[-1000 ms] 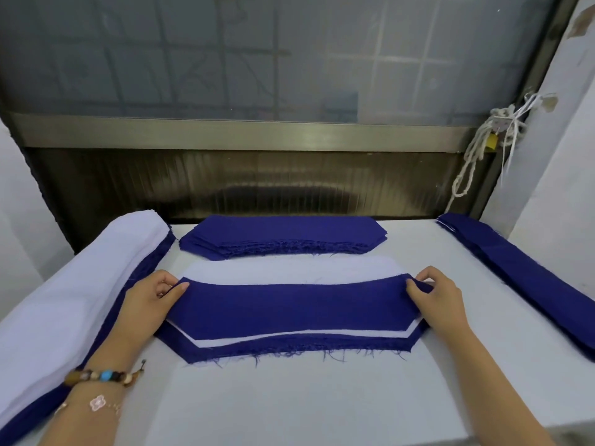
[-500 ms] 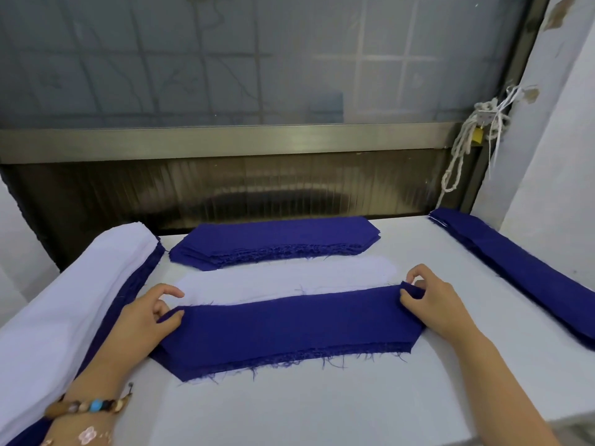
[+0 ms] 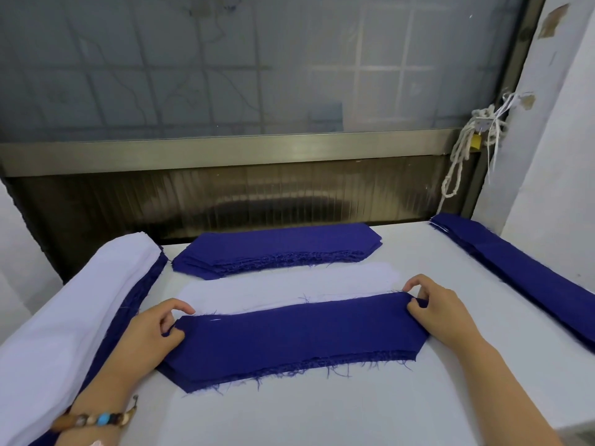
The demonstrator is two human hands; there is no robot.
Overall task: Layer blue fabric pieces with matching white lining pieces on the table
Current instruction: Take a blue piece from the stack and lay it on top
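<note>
Now both hands pinch the ends of one blue piece (image 3: 296, 339) on the table (image 3: 322, 413).

Widest on the white table is a white pile (image 3: 64, 317) along the left edge, blue cloth showing under it; a long blue pile (image 3: 521, 278) runs down the right edge, and a blue stack (image 3: 277, 249) sits at the far edge. The blue piece lies flat in the middle, frayed near edge towards the person, more layers visible beneath it. A white lining (image 3: 283, 291) lies just beyond, its near edge tucked under the blue. The left hand (image 3: 151, 336) has thumb and fingers closed on the piece's left end; the right hand (image 3: 441, 313) nips the far right corner. A beaded bracelet (image 3: 96, 420) circles the left wrist.
</note>
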